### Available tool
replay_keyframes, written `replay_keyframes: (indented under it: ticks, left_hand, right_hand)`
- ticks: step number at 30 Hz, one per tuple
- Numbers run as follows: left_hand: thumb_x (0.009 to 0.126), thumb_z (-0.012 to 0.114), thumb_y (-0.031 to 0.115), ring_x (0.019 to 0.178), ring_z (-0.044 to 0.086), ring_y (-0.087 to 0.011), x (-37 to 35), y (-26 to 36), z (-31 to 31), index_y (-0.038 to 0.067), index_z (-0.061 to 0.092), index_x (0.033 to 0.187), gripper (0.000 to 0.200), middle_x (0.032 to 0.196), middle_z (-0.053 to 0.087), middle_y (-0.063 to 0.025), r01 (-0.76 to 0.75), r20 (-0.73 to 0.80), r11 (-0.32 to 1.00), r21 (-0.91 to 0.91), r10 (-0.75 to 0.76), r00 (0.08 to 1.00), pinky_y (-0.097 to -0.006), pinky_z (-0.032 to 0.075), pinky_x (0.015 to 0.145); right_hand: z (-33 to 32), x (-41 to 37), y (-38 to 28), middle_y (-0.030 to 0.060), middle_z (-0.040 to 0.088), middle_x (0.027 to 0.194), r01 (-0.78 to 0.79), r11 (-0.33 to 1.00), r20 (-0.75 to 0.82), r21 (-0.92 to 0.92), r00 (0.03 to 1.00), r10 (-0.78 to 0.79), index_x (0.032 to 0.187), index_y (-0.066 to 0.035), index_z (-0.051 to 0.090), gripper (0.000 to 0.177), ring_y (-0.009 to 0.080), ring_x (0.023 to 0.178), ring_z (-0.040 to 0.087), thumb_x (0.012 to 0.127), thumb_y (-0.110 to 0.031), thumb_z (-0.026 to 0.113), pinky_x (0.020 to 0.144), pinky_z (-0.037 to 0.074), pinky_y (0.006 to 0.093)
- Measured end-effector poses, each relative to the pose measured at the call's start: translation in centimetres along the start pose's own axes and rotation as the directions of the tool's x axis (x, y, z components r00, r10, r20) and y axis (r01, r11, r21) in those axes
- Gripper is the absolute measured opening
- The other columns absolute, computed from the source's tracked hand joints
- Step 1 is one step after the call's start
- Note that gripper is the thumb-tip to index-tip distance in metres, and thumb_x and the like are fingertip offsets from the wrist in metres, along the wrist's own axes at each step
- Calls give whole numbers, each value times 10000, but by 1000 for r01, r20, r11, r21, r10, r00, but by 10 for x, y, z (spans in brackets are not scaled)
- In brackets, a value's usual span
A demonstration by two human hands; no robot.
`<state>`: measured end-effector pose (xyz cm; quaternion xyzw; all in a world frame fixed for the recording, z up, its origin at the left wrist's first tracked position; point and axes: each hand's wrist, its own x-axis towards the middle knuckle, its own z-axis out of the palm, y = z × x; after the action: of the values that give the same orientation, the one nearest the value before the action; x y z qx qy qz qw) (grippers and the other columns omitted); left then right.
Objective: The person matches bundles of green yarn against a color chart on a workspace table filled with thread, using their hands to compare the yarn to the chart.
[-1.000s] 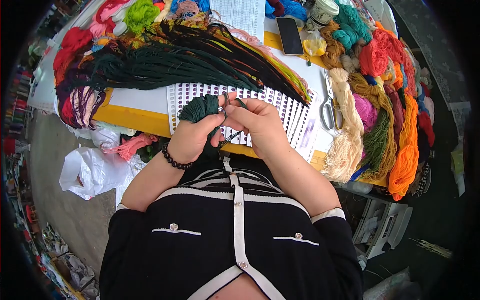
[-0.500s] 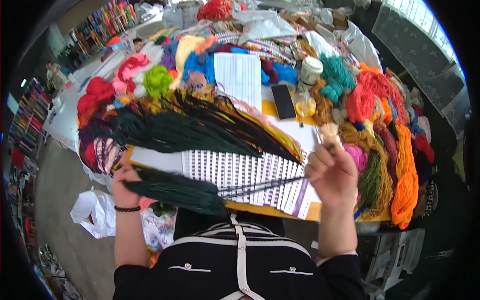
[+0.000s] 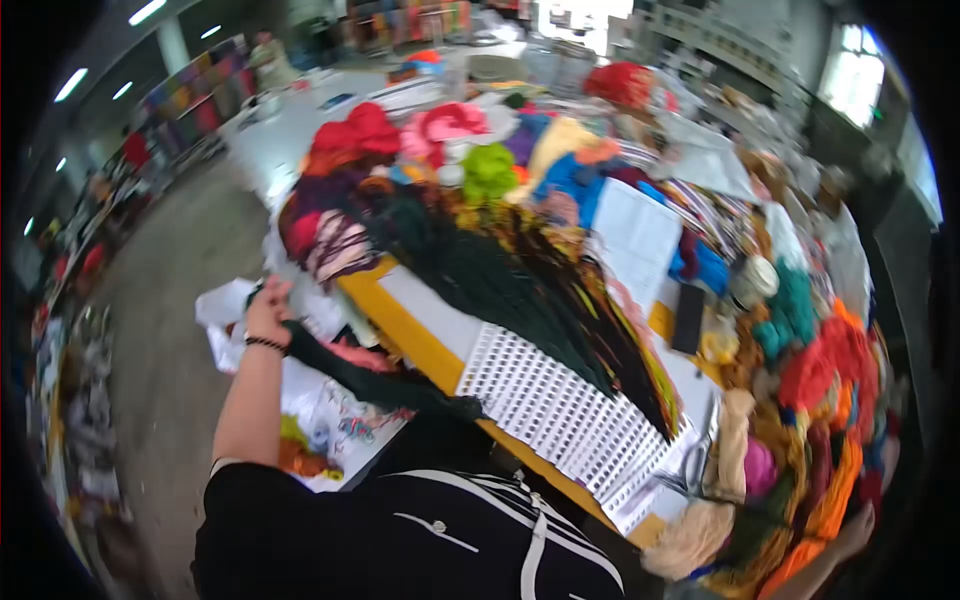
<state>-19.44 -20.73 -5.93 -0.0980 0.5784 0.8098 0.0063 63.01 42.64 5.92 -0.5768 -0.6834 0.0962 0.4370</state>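
My left hand (image 3: 268,312) is closed around one end of a dark green yarn skein (image 3: 375,382), left of the table. The skein stretches right, in front of my body. At the far right, my right hand (image 3: 852,532) is blurred beside an orange skein (image 3: 838,500); a thin dark strand runs towards it, and its fingers appear closed on it. Other dark green yarn (image 3: 450,255) lies across the table, alongside black and yellow-orange yarn (image 3: 590,300). Under their ends are white sheets with rows of dark marks (image 3: 560,400).
Colourful yarn piles surround the work area, including lime green (image 3: 488,172) and teal (image 3: 792,305). A phone (image 3: 688,320), a white jar (image 3: 754,281), scissors (image 3: 703,450) and beige skeins (image 3: 690,540) lie on the right. White bags (image 3: 225,310) stand left of the table.
My view has turned, so the table appears tilted. My hands have moved much farther apart, the right one out to the far right. Dark green yarn remains in my left hand.
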Motion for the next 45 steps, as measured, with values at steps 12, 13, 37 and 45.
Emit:
replay_keyframes:
  ticks: [12,13,37,45]
  left_hand:
    - [914,480,180,454,331,-24,-185,-69,132,156,423,1352,442,629,482,31,816,854,527,239,-514,82,-180,275,461]
    - [916,485,179,489,333,-21,-203,-71,146,148,399,1367,460,821,582,-1,785,802,530,320,-593,74,-177,265,483]
    - [914,526,262,870,592,-129,-291,-177,332,27,524,1213,380,1182,584,-93,308,492,511,802,-859,145,-222,456,646]
    - [867,577,165,801,582,-117,-310,-207,332,48,536,1052,222,923,595,-47,114,605,638,761,-763,229,-243,472,665]
  right_hand:
    - [177,-124,-163,-13,569,705,-203,915,389,349,920,55,912,62,656,169,48,590,442,850,-85,600,510,332,207]
    - [186,-137,-181,-8,578,722,-262,909,485,324,871,78,899,74,647,180,54,631,468,850,-91,593,555,364,203]
    - [341,-229,-216,70,634,600,-282,955,890,91,454,49,726,-34,682,254,189,545,612,807,-230,543,586,488,306]
    - [340,-219,-222,40,607,611,-527,847,928,74,348,136,754,-4,651,246,108,493,549,845,-205,540,466,426,243]
